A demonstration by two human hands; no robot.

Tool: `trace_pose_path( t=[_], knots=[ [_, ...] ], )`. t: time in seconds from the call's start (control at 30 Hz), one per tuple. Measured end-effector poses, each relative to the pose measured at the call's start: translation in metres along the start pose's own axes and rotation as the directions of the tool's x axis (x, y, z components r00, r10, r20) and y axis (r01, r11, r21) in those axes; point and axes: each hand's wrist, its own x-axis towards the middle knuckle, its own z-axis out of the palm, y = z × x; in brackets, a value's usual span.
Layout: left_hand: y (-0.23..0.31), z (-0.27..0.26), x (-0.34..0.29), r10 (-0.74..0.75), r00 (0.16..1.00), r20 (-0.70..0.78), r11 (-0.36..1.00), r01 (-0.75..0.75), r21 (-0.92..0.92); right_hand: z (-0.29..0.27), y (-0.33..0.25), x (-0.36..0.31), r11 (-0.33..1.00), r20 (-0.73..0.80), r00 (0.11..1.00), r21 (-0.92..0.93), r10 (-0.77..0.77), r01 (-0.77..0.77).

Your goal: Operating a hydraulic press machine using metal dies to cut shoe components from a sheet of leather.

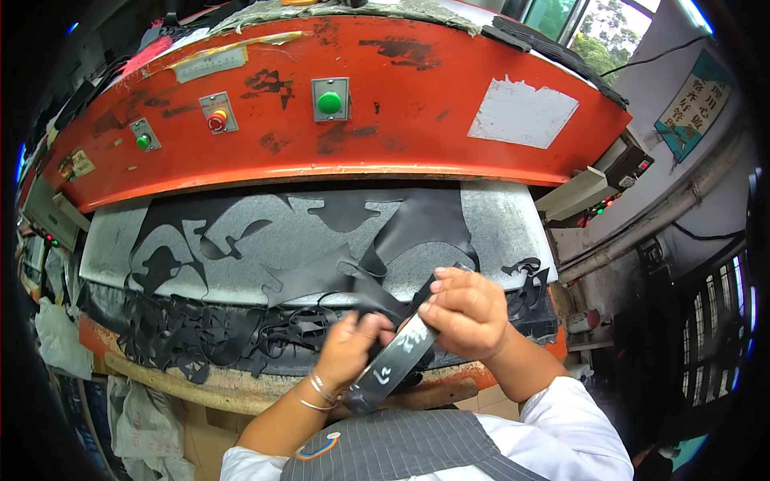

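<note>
My right hand (469, 313) is closed around the upper end of a cutting die (393, 365), a dark metal band with white marks on its side. The die is tilted, its lower end near my apron. At its left, my left hand (353, 345) is closed, thumb up, against dark leather-like material; what exactly lies in its fingers is partly hidden. Beyond both hands, a black leather-like sheet (421, 220) with curved cut-outs lies on the pale press bed (505, 232). A loose cut piece (313, 276) rests on the bed in front of it.
Black scraps (208, 329) are heaped along the bed's near edge. An orange press beam (385, 144) spans above the bed, carrying green buttons (329, 102) and a red button (217, 120). A wooden rail (208, 393) runs along the front. White bags (148, 425) hang at the left.
</note>
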Motion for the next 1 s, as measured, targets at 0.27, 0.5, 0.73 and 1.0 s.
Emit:
trace_pose_path(
  t=[0.27, 0.5, 0.73, 1.0],
  knots=[
    [0.024, -0.211, -0.07, 0.179, 0.842, -0.509, 0.683, 0.266, 0.68, 0.007, 0.12, -0.026, 0.497, 0.111, 0.485, -0.188, 0.868, -0.847],
    [0.089, -0.23, -0.042, 0.587, 0.709, -0.391, 0.188, 0.35, 0.918, 0.074, 0.218, -0.069, 0.136, 0.152, 0.076, -0.435, 0.985, -0.89],
    [0.095, -0.187, 0.107, 0.487, 0.868, -0.096, 0.142, 0.029, 0.989, 0.11, 0.236, -0.053, 0.044, 0.184, -0.069, -0.547, 0.981, -0.836],
    [0.043, -0.17, 0.225, 0.437, 0.895, 0.089, 0.066, -0.131, 0.989, 0.12, 0.263, -0.045, 0.011, 0.193, -0.115, -0.553, 0.974, -0.833]
  ],
)
